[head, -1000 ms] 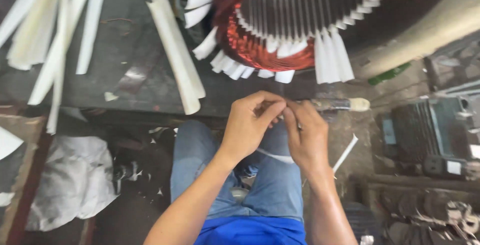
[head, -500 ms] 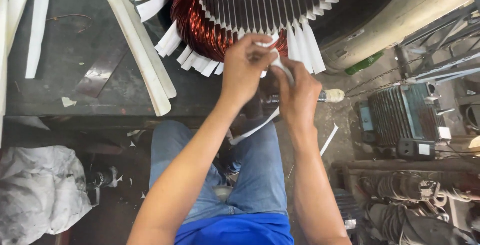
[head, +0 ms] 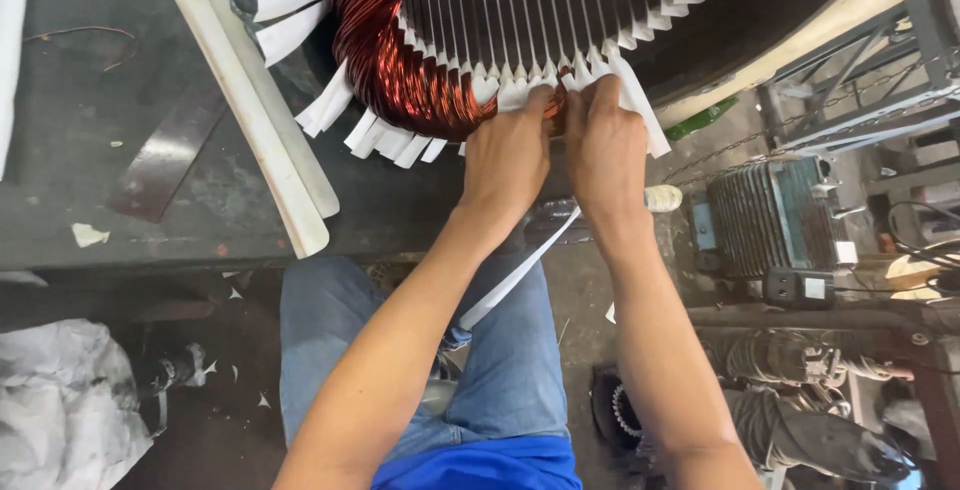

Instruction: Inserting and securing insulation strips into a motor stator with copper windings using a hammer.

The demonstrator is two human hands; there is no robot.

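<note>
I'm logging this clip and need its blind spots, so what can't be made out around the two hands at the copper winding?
Head view only:
- Fingertips of the left hand and right hand: tucked against the copper winding, so their grip is unclear.
- White strip: its upper end is hidden behind the hands.
- Stator: cut off by the top edge.
- Small pale object beside the right wrist: too small to identify.

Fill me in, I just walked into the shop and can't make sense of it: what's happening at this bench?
A seated person has both hands at the near edge of a big motor core wound with copper wire. The left hand and right hand press side by side on the white paper strips sticking out of its slots. One long white strip hangs down from under the hands over the lap. Folded white paper lengths lie on the dark bench to the left.
</note>
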